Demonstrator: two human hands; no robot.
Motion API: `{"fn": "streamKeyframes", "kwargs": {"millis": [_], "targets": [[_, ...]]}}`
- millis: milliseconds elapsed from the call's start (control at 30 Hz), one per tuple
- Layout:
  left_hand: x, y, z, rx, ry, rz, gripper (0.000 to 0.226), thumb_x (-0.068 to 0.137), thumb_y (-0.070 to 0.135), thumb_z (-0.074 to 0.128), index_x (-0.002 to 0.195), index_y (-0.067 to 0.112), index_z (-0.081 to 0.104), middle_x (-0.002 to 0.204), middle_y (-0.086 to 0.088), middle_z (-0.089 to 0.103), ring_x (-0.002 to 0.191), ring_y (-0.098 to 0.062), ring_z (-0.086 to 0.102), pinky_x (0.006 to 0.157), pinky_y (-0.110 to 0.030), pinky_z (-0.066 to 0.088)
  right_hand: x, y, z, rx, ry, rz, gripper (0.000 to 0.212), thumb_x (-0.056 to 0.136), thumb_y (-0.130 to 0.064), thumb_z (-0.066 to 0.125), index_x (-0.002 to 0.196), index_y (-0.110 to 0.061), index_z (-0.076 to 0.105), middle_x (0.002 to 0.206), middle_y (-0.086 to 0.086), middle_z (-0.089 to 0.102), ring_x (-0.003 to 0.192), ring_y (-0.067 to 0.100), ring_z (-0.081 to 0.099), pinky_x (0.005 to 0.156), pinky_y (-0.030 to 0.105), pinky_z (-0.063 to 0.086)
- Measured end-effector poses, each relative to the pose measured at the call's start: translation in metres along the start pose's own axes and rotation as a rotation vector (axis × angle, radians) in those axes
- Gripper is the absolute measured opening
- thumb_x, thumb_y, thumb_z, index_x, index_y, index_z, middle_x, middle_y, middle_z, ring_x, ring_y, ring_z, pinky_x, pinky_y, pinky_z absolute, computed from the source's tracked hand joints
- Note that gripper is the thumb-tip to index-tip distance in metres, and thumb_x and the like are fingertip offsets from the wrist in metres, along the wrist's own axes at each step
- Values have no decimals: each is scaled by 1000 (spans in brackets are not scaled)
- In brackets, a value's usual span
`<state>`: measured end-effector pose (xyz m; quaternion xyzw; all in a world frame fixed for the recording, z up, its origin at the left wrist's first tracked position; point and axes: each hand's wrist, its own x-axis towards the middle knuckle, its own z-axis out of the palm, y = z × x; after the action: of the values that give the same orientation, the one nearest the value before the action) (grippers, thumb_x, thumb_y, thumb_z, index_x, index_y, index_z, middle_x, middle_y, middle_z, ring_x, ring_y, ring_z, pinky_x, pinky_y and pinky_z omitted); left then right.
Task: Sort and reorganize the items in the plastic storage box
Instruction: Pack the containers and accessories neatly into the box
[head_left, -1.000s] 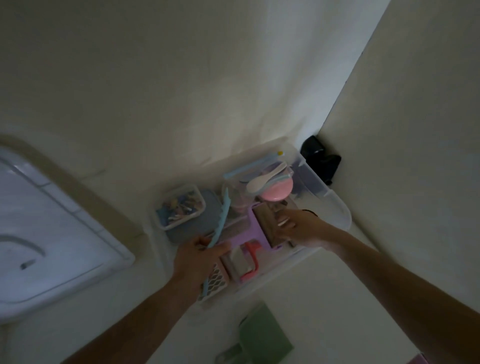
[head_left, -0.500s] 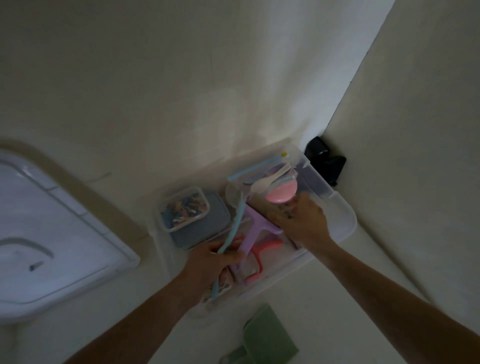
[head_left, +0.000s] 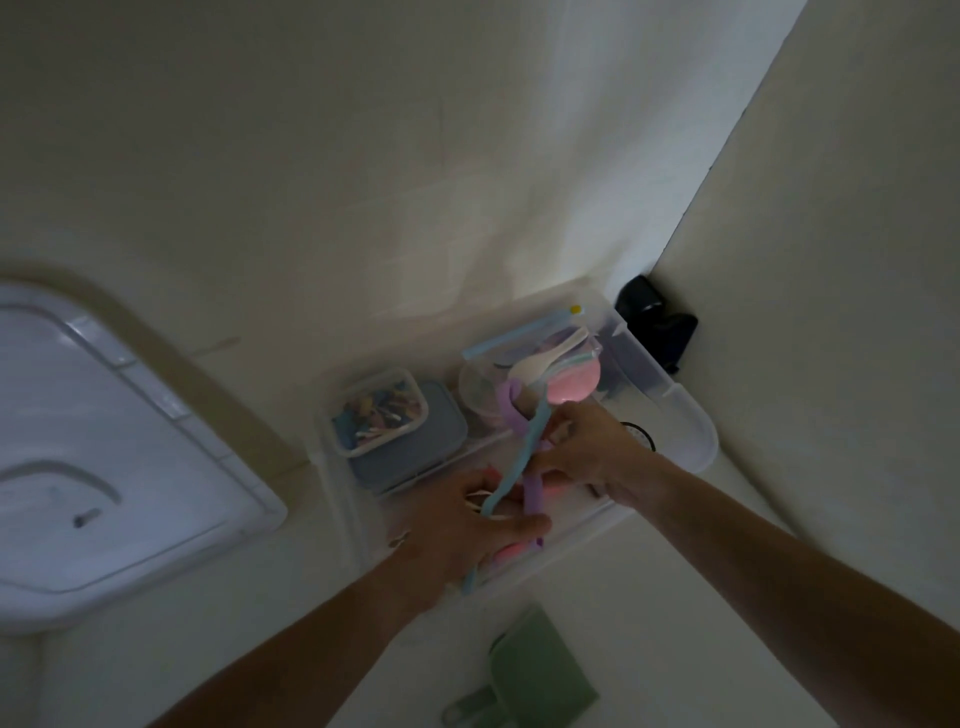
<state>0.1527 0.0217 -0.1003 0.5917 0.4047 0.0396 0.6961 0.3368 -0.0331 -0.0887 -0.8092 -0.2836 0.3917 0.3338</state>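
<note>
Sorting underway: my left hand (head_left: 467, 525) grips the blue strip (head_left: 524, 457), right hand (head_left: 587, 447) pinches the purple tool (head_left: 532, 493); next I lift both clear of the box (head_left: 696, 441).

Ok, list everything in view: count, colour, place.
storage box: one, clear plastic, floor by the wall corner
small lidded container: one, clear, mixed small bits inside, box's left end
grey-blue container: one, under the small one
pink bowl: one, box's far end
white spoon: one, above the bowl
blue strip: one, long
purple tool: one, between the hands
box lid: one, white, floor left
green dustpan: one, near floor
black object: one, corner
left hand: grips blue strip
right hand: on purple tool
</note>
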Motion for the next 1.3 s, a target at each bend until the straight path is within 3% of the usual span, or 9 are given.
{"fn": "streamKeyframes", "kwargs": {"millis": [100,267,367,467,600,767,967,1200,1300], "targets": [[0,2,-8,-4,87,3,23,75,25,85,92,13,74,64,3,69,42,-8,50,46,-21,42,12,4,-7,-65,-55,38,46,48,-10,90,87,-16,68,96,8,69,84,25,69,77,43,60],[1,-9,-36,276,379,117,20,79,33,80,90,23,67,80,9,68,67,1,61,54,-9,41,27,12,-31,-489,-342,-145,42,54,1,81,84,-26,66,85,-5,72,81,15,69,76,38,59],[9,-23,-41,537,300,129,28,83,33,72,110,27,66,100,9,70,92,-9,66,74,-18,48,33,23,-15,-654,-431,-246,37,61,4,77,85,-22,67,82,-8,68,78,13,67,72,31,57],[19,-33,-32,641,88,109,58,74,44,54,130,33,60,114,5,71,102,-19,68,86,-30,54,45,38,4,-814,-437,-356,27,69,3,69,90,-15,70,87,0,69,80,19,65,64,23,44],[35,-43,-18,735,-3,39,76,73,51,43,143,23,50,140,-1,58,126,-22,57,104,-36,47,55,47,10,-945,-440,-409,19,79,0,61,94,-8,69,95,10,68,87,25,62,69,27,41],[40,-45,-20,659,-8,68,67,74,41,50,140,27,53,123,-7,68,107,-30,67,90,-38,55,59,45,10,-990,-488,-429,13,82,0,60,92,-4,68,85,6,58,80,18,52,69,22,34],[49,-41,-25,823,118,169,59,86,39,62,141,25,50,137,1,57,126,-21,53,102,-30,42,56,40,10,-939,-468,-461,24,76,2,61,87,-12,78,90,4,75,87,21,68,73,23,47],[58,-47,-21,840,91,167,65,84,28,71,143,19,45,139,-5,56,126,-24,53,102,-33,44,66,56,17,-1261,-580,-370,33,99,-23,47,121,-4,64,112,21,68,108,34,62,94,40,49],[58,-48,-21,842,137,188,61,82,30,74,137,21,50,132,-4,59,122,-24,55,98,-32,45,68,58,13,-1093,-449,-329,27,95,-24,58,104,-4,75,103,16,73,99,32,67,86,32,49]]}}
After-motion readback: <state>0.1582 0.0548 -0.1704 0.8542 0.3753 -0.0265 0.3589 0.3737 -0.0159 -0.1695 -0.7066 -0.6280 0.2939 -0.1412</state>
